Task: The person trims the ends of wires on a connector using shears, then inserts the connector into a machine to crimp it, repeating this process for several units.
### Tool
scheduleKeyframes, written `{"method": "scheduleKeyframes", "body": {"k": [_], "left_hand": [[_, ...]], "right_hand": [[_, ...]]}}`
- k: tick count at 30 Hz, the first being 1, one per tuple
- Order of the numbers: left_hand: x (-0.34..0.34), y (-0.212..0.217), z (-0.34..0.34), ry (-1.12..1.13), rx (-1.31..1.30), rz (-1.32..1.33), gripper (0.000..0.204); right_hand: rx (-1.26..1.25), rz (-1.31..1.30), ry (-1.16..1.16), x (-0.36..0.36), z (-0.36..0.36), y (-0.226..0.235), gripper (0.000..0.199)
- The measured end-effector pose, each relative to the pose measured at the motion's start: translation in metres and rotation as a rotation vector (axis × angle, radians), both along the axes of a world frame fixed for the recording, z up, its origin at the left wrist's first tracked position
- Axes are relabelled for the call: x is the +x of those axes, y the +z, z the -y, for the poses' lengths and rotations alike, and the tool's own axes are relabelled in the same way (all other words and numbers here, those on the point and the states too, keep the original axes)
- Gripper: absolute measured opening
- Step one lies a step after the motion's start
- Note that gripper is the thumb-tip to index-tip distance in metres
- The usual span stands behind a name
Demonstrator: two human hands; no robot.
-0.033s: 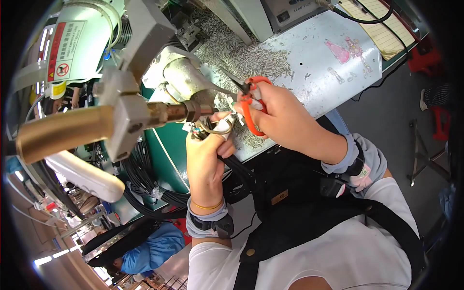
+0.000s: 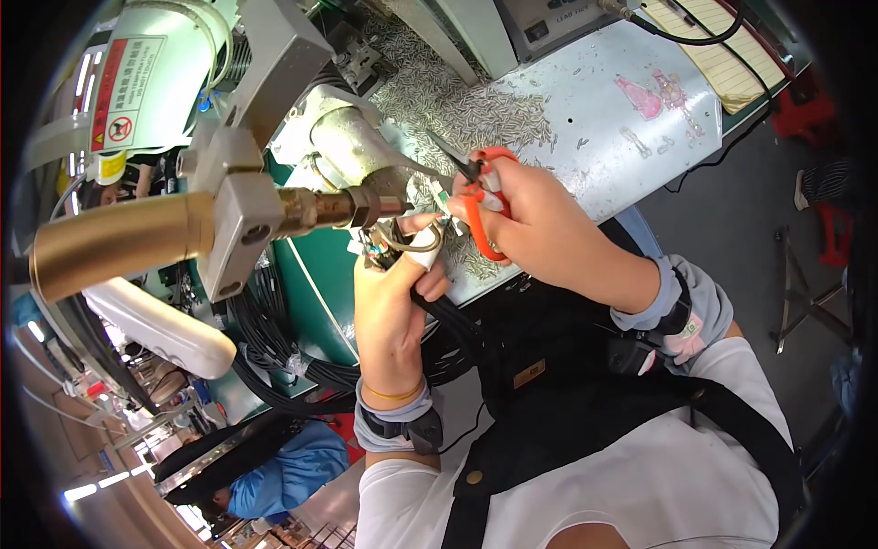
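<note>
My left hand [image 2: 389, 306] is closed around the end of a black cable [image 2: 450, 318], whose thin wires and small connectors [image 2: 377, 245] stick out by the fingers. A white cover wraps its thumb tip. In my right hand [image 2: 541, 209] are orange-handled scissors [image 2: 479, 224], their dark blades pointing up and to the left. Beside the right fingertips is a small white connector piece [image 2: 455, 222]; I cannot tell whether they pinch it. Just left of both hands a metal nozzle [image 2: 389, 209] reaches in, with a curved metal funnel [image 2: 352, 146] behind it.
Many small metal pieces [image 2: 439, 91] cover part of the metal work plate [image 2: 594, 174]. A brass cylinder [image 2: 123, 242] on a clamp [image 2: 242, 215] juts in from the left. Coiled black cables [image 2: 261, 316] lie below it. A ruled notebook [image 2: 713, 50] sits far right; a person in blue [image 2: 293, 471] is at lower left.
The scissors have shifted slightly right and down. My left thumb has moved a little to the right at the wires; both hands keep their hold.
</note>
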State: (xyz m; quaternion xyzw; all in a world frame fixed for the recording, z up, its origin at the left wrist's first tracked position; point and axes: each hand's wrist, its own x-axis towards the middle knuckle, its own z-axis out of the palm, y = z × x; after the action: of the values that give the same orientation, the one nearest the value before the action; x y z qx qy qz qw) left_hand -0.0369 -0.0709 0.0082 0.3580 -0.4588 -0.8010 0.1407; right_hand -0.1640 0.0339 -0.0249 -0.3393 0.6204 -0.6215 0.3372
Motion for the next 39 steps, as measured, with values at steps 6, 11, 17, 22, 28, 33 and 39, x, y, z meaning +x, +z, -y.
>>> {"method": "scheduleKeyframes", "body": {"k": [6,11,17,22,28,33,39], "left_hand": [[0.013,0.004,-0.038,0.216,-0.308,0.086,0.014],[0.025,0.005,-0.052,-0.092,-0.331,0.042,0.013],[0.032,0.001,-0.062,-0.046,-0.300,0.028,0.017],[0.033,0.008,-0.062,-0.027,-0.196,-0.012,0.022],[0.038,0.016,-0.056,-0.025,0.071,-0.127,0.026],[0.044,0.008,-0.051,0.018,0.276,-0.288,0.020],[0.032,0.010,-0.066,0.110,-0.055,-0.050,0.017]], "right_hand": [[-0.008,-0.161,-0.146,0.007,-0.022,-0.003,0.006],[-0.175,-0.297,0.070,0.011,-0.032,0.017,0.008],[0.094,0.254,0.337,0.005,-0.035,0.034,0.024],[-0.211,-0.294,-0.059,0.022,-0.030,0.003,0.027],[-0.504,-0.772,-0.027,0.013,-0.034,0.003,0.023],[-0.459,-0.652,0.105,0.012,-0.039,-0.008,0.022],[-0.392,-0.616,-0.004,0.032,-0.035,-0.013,0.019]]}}
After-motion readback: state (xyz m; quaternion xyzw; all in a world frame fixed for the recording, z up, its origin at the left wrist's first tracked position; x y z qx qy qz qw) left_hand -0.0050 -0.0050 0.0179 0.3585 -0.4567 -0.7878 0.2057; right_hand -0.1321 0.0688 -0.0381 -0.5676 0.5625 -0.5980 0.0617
